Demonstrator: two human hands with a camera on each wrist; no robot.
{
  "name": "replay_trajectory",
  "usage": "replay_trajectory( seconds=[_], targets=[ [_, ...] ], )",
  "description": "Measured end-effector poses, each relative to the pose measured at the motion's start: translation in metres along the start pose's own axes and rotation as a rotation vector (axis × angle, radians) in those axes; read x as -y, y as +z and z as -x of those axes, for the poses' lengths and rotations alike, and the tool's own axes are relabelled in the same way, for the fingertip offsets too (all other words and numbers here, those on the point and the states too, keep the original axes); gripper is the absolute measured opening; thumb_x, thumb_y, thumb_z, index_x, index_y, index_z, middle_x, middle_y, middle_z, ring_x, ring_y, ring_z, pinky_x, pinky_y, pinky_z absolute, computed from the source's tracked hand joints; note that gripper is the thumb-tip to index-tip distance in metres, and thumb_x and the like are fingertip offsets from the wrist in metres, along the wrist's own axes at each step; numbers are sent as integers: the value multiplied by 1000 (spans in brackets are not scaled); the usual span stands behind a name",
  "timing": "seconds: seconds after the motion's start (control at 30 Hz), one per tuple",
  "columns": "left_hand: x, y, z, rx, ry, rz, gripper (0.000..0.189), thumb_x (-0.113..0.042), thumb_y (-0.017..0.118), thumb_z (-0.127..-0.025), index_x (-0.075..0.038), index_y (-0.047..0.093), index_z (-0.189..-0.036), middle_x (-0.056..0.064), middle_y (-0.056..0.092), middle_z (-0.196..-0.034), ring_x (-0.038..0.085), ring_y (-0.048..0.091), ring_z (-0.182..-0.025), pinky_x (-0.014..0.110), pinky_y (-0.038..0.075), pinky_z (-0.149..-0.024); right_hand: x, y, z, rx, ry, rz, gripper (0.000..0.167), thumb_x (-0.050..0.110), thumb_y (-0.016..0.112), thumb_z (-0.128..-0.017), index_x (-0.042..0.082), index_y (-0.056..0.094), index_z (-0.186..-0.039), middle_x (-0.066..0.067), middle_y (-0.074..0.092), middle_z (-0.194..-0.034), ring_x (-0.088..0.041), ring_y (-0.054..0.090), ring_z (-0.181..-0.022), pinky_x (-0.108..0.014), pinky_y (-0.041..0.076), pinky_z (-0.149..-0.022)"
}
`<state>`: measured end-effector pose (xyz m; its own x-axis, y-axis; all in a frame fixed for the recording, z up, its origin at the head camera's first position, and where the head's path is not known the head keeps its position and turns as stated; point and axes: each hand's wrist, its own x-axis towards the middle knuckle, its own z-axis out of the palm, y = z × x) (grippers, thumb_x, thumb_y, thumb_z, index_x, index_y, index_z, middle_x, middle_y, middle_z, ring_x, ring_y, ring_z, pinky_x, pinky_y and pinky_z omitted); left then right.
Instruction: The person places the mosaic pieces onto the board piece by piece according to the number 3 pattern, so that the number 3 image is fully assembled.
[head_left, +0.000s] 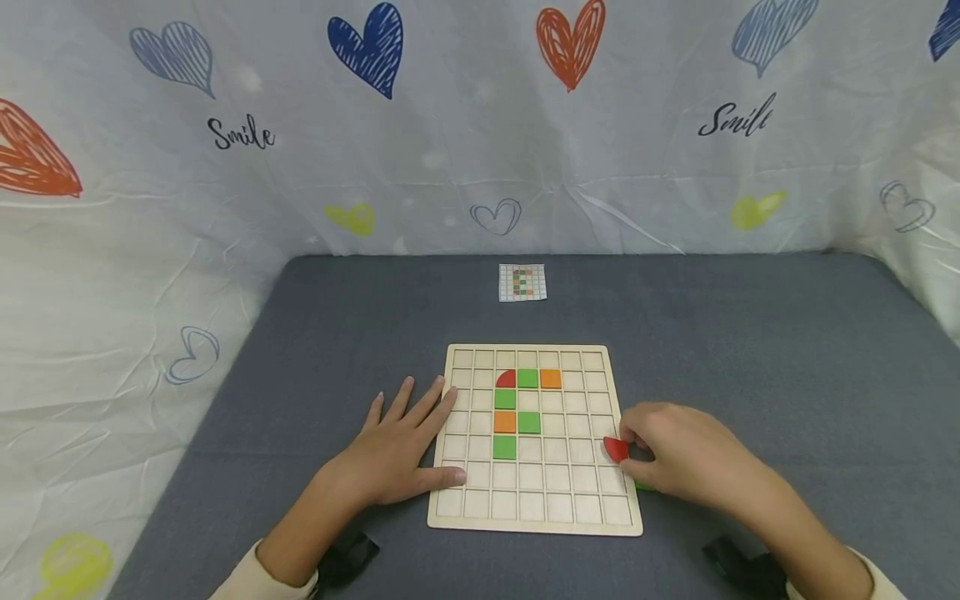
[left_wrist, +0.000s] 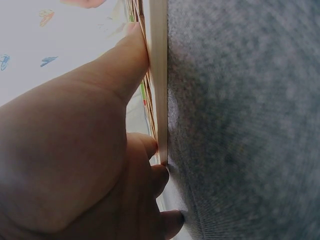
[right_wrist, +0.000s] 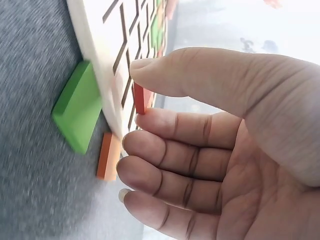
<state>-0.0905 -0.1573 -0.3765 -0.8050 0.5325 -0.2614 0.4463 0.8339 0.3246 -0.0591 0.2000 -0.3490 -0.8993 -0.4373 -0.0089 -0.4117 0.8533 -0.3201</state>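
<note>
A pale wooden grid board (head_left: 534, 529) lies flat on the table. My left hand (head_left: 390, 458) rests on its left edge with fingers spread, the thumb on the lower left squares. Between thumb and index finger, my right hand (head_left: 690, 454) pinches a red quarter-round tile (head_left: 616, 450) over the board's right edge. In the grid sit another red rounded tile (head_left: 506, 379), two orange squares, one at the top row's right end (head_left: 551, 379), and several green squares, one in the middle (head_left: 528, 422). The right wrist view shows the pinched tile held on edge.
Beside the board's right edge, a green tile (right_wrist: 80, 110) and an orange tile (right_wrist: 108, 157) lie on the grey cloth, mostly hidden by my right hand in the head view. A small printed card (head_left: 522, 282) with a coloured grid pattern lies beyond the board.
</note>
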Motion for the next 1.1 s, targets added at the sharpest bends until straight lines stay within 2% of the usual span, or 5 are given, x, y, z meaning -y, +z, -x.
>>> replay_trajectory(
  seconds=[0.1,0.3,0.5,1.1],
  targets=[
    [0,0,0,0,2,-1,99,-71,57,-89,-17,18,-163,5,8,-168,42,0,-151,71,3,-111,4,1,-2,6,-13,0,27,14,80,-76,21,55,-72,12,42,-66,-4,37,-58,-24,33,-51],
    [0,0,0,2,0,0,99,-72,56,-89,-17,18,-163,5,8,-168,41,-1,-151,71,3,-111,12,1,-8,18,-23,9,30,15,82,-78,21,53,-71,12,42,-65,-5,36,-57,-25,32,-50],
    [0,-1,0,5,-7,-2,100,-73,56,-89,-18,17,-163,4,7,-168,41,-1,-151,70,3,-112,21,3,-16,-10,-95,14,32,14,78,-81,21,51,-67,13,39,-63,-5,33,-56,-24,30,-50],
    [0,1,0,-5,3,-12,100,-73,55,-89,-18,18,-163,5,8,-168,42,0,-151,71,4,-111,57,16,-33,48,-225,15,31,10,76,-79,19,51,-66,13,40,-63,-7,37,-56,-24,34,-49]
  ],
)
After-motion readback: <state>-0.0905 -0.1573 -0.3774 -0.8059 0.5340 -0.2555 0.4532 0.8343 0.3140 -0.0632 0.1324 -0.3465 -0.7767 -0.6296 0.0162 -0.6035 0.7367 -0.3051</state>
